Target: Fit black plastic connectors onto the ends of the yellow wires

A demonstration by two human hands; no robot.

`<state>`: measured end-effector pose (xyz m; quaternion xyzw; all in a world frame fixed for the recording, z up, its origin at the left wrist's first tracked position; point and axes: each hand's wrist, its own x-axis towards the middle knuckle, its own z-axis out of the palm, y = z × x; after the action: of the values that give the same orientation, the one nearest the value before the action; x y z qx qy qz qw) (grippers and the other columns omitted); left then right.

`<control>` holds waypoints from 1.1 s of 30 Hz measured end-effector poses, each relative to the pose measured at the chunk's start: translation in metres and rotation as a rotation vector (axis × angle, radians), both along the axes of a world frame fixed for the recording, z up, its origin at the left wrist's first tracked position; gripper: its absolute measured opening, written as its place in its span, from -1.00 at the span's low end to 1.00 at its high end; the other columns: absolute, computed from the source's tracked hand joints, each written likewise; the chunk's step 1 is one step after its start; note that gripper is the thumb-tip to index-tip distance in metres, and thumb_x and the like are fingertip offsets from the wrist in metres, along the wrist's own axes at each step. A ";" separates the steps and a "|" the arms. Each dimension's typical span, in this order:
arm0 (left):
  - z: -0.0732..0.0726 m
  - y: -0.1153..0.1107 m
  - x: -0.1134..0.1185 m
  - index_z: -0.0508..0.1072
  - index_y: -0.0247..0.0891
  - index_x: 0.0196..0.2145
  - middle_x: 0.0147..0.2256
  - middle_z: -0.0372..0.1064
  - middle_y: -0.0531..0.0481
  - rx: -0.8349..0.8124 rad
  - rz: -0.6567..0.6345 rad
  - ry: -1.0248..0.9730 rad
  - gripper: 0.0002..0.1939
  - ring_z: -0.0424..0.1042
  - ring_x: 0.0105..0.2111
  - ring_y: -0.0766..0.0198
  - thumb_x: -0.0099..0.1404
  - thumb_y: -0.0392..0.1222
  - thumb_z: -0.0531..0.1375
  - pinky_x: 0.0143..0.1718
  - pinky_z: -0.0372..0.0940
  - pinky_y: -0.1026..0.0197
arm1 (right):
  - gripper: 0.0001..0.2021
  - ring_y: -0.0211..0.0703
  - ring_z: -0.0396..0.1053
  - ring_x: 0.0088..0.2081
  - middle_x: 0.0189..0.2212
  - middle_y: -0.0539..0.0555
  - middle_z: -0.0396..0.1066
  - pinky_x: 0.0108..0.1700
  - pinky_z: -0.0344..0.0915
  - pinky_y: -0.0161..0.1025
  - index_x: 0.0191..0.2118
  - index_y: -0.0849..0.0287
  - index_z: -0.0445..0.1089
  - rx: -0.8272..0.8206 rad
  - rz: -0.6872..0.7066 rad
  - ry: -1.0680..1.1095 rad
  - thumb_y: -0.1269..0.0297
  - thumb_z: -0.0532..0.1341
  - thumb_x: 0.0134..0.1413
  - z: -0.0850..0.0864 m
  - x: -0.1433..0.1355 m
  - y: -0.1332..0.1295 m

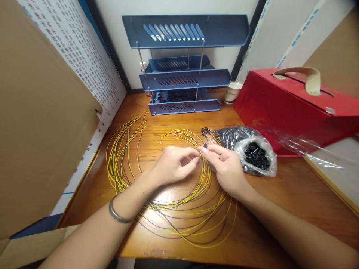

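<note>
1. The wooden table [266, 209] lies beneath the yellow and black wires [207, 179], which are loosely coiled.
2. The red box [294, 112], with its beige handle, sits behind and right of the wires.
3. The blue 3-tier file rack [213, 77] stands behind the wires.
4. The clear plastic bag [239, 144] of black fittings [256, 156] lies open, right of the wires.
5. The left hand [179, 162], above the wires, has thumb and index narrowly set; I cannot tell whether they pinch anything.
6. The right hand [226, 166], at the wires' right side, holds 1 black end piece [205, 145] between thumb and index.

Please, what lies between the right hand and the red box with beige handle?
In the head view, a clear plastic bag of small black pieces lies between the right hand and that red box.
</note>
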<state>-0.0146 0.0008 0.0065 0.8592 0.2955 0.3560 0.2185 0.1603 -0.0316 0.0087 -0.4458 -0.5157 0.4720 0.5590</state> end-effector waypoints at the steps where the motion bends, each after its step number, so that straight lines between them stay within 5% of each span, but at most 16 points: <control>1: 0.001 0.000 0.000 0.56 -0.34 -0.28 -0.54 0.46 0.08 -0.007 0.003 0.005 -0.87 0.25 -0.62 0.48 0.32 -0.29 0.19 -0.53 0.14 0.39 | -0.81 -0.24 0.38 -0.44 -0.55 -0.02 0.43 -0.24 0.41 -0.26 -0.37 0.21 0.57 -0.004 -0.004 0.004 0.18 0.34 0.06 0.001 0.000 0.000; 5: 0.003 -0.001 0.001 0.55 -0.32 -0.31 -0.53 0.46 0.07 -0.031 0.018 0.018 -0.87 0.26 -0.60 0.46 0.31 -0.28 0.19 -0.53 0.13 0.38 | -0.80 -0.27 0.27 -0.54 -0.67 -0.10 0.26 -0.22 0.41 -0.20 -0.36 0.21 0.56 -0.017 -0.013 0.000 0.15 0.35 0.06 0.001 0.001 -0.001; 10: 0.003 -0.002 0.000 0.54 -0.30 -0.32 -0.50 0.47 0.06 -0.049 0.011 0.022 -0.88 0.30 -0.57 0.44 0.31 -0.28 0.18 -0.52 0.15 0.37 | -0.74 -0.17 0.43 -0.39 -0.48 0.05 0.49 -0.28 0.39 -0.23 -0.33 0.21 0.57 -0.026 -0.001 0.007 0.08 0.35 0.06 -0.002 0.000 -0.001; 21: 0.002 -0.002 0.000 0.48 -0.30 -0.38 -0.53 0.42 0.09 -0.052 0.009 0.027 -0.89 0.27 -0.58 0.44 0.28 -0.28 0.18 -0.49 0.17 0.36 | -0.76 -0.19 0.40 -0.43 -0.57 -0.01 0.39 -0.32 0.36 -0.25 -0.34 0.22 0.57 0.004 -0.015 -0.006 0.11 0.35 0.07 0.001 0.001 -0.002; 33: 0.002 -0.001 0.001 0.57 -0.30 -0.26 -0.50 0.48 0.06 -0.062 0.013 0.029 -0.81 0.29 -0.57 0.43 0.39 -0.17 0.18 -0.49 0.16 0.35 | -0.78 -0.15 0.49 -0.35 -0.41 0.07 0.55 -0.23 0.44 -0.24 -0.32 0.19 0.59 0.031 -0.005 -0.046 0.12 0.34 0.10 -0.001 0.001 0.000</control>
<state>-0.0137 -0.0004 0.0081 0.8552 0.3152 0.3356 0.2381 0.1614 -0.0318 0.0077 -0.4490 -0.5348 0.4521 0.5549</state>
